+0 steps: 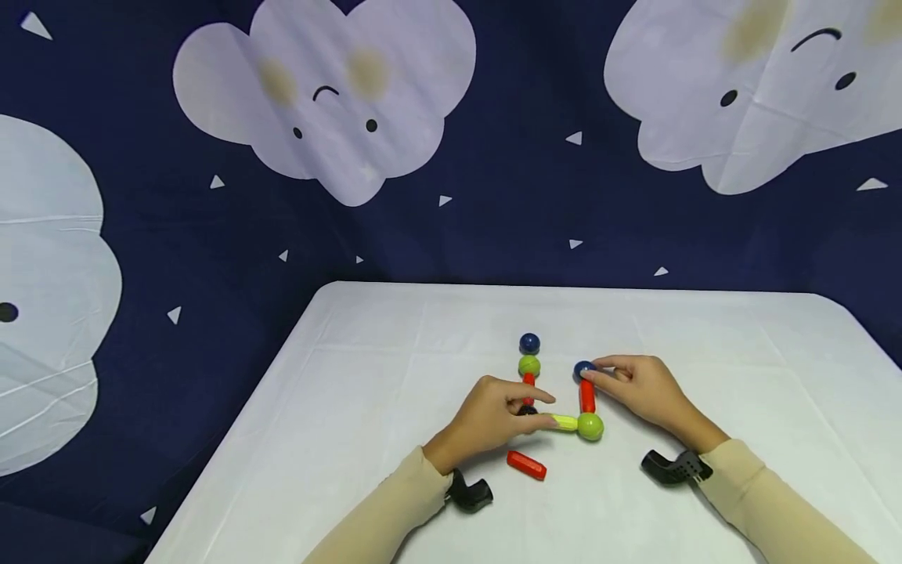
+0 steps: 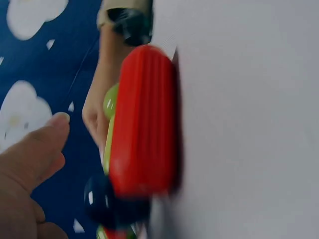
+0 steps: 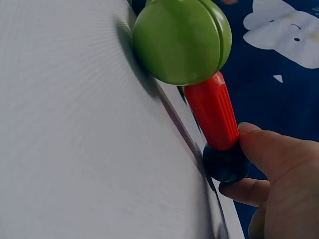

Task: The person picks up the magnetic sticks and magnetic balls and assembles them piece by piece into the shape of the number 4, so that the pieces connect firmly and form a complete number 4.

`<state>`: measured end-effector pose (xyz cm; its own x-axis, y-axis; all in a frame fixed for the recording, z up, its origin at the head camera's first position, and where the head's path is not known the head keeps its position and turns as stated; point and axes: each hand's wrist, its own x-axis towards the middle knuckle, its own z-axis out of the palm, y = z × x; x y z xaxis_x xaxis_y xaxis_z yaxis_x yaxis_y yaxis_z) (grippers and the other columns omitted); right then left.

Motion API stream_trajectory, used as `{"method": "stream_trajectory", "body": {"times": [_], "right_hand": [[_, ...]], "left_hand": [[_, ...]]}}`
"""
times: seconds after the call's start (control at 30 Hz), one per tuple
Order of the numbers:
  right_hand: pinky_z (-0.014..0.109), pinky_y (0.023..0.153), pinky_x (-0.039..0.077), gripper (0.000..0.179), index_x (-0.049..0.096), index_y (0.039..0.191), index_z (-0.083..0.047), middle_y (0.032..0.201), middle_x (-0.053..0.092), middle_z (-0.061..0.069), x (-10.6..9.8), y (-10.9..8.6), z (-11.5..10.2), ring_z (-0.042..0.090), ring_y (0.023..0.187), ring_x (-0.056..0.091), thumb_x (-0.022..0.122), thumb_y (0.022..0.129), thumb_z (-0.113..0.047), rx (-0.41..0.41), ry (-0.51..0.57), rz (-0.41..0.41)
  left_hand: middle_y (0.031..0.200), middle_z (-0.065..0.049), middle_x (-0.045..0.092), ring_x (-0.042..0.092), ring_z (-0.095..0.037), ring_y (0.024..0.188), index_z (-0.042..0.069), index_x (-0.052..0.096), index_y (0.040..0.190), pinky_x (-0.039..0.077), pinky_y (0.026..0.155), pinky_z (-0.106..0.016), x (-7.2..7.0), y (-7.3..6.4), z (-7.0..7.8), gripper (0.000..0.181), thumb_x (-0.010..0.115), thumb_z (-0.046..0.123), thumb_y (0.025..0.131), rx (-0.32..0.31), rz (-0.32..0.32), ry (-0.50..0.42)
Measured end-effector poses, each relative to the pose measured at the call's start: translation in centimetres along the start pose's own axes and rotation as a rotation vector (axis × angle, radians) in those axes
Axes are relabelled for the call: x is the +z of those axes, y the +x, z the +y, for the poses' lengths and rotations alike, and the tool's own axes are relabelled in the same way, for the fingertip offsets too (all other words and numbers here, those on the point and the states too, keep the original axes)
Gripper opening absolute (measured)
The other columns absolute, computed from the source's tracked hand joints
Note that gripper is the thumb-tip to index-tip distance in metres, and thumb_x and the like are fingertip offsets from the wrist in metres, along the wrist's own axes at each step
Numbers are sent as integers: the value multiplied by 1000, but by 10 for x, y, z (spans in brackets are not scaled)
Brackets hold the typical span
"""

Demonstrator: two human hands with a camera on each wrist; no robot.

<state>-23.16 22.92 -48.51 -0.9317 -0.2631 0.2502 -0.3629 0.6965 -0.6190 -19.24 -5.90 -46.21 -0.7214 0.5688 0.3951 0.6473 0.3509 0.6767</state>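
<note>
1. While the right hand pinches the blue ball between thumb and fingers, that ball sits at the far end of a red rod, whose near end meets a green ball.
2. The left hand grips nothing that shows; its thumb and forefinger stand apart by the yellow rod, and whether the thumb touches it I cannot tell.
3. For a firm joint, it seems best to keep ball and red rod in line, press gently lengthwise, and steady the green ball against swivelling.
4. A dark ball, a second red rod, a second green ball and a second blue ball run away beyond the left hand; a loose red rod lies nearer.
5. Underneath is a round-cornered white table, faintly creased; behind hangs a navy backdrop with pale clouds.
</note>
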Motion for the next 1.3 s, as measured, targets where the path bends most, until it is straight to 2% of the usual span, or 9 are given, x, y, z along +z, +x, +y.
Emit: {"method": "stream_trajectory", "body": {"times": [0.13, 0.3, 0.63, 0.7, 0.8, 0.9, 1.0, 1.13, 1.3], "right_hand": [[27, 50, 30, 43, 79, 110, -9, 52, 35, -11, 0, 0, -1, 7, 49, 33, 75, 92, -48, 7, -4, 5], [28, 48, 28, 42, 79, 112, -11, 52, 36, -11, 1, -2, -2, 7, 49, 32, 75, 92, -48, 16, 29, 10], [28, 46, 30, 32, 76, 120, -15, 52, 37, -10, 1, -23, -8, 5, 48, 31, 74, 96, -36, 16, 90, 130], [27, 45, 29, 27, 77, 117, -16, 52, 36, -11, -1, -31, -18, 3, 47, 31, 76, 95, -30, -18, 100, 175], [21, 42, 26, 22, 78, 112, -14, 53, 35, -16, -2, -41, -42, -1, 47, 29, 81, 90, -16, -164, 111, 219], [15, 41, 24, 25, 79, 109, -14, 56, 36, -22, 9, -56, -67, -8, 48, 29, 84, 85, -9, -329, 131, 168], [11, 44, 26, 24, 79, 109, -21, 58, 35, -28, 24, -71, -85, -14, 51, 29, 85, 86, -17, -429, 127, 37], [10, 46, 26, 22, 77, 110, -29, 58, 33, -30, 39, -84, -92, -16, 52, 27, 82, 89, -29, -448, 110, -59], [12, 46, 25, 25, 77, 109, -30, 58, 31, -30, 48, -89, -92, -15, 52, 26, 84, 85, -38, -409, 86, -35]], "left_hand": [[57, 7, 28, 25, -6, 51, 16, 81, 106, 21, 47, -24, -11, -15, -17, 29, 88, 30, 82, -123, 41, -145], [57, 8, 28, 26, -5, 52, 21, 82, 106, 21, 49, -23, -13, -23, -30, 28, 89, 31, 81, -213, 6, -228], [57, 7, 27, 26, -5, 53, 23, 81, 105, 23, 51, -23, -4, -31, -31, 26, 89, 30, 81, -247, -17, -270], [57, 7, 27, 26, -6, 53, 23, 81, 105, 24, 52, -23, -5, -30, -29, 26, 89, 30, 81, -252, -20, -263], [57, 7, 27, 26, -4, 52, 22, 81, 105, 24, 52, -23, -10, -28, -27, 27, 89, 30, 81, -251, -13, -236], [56, 5, 27, 24, -1, 51, 16, 81, 106, 24, 53, -23, -15, -27, -19, 27, 89, 22, 81, -260, -13, -219], [56, 4, 27, 22, 1, 50, 16, 80, 107, 24, 53, -23, -15, -27, -18, 27, 89, 20, 81, -263, -14, -215], [56, 6, 28, 24, -2, 50, 23, 80, 107, 25, 52, -23, -12, -26, -25, 26, 88, 27, 82, -244, -22, -212], [56, 6, 28, 25, -5, 50, 21, 80, 106, 24, 51, -23, -12, -26, -26, 27, 88, 29, 82, -228, -24, -216]]}}
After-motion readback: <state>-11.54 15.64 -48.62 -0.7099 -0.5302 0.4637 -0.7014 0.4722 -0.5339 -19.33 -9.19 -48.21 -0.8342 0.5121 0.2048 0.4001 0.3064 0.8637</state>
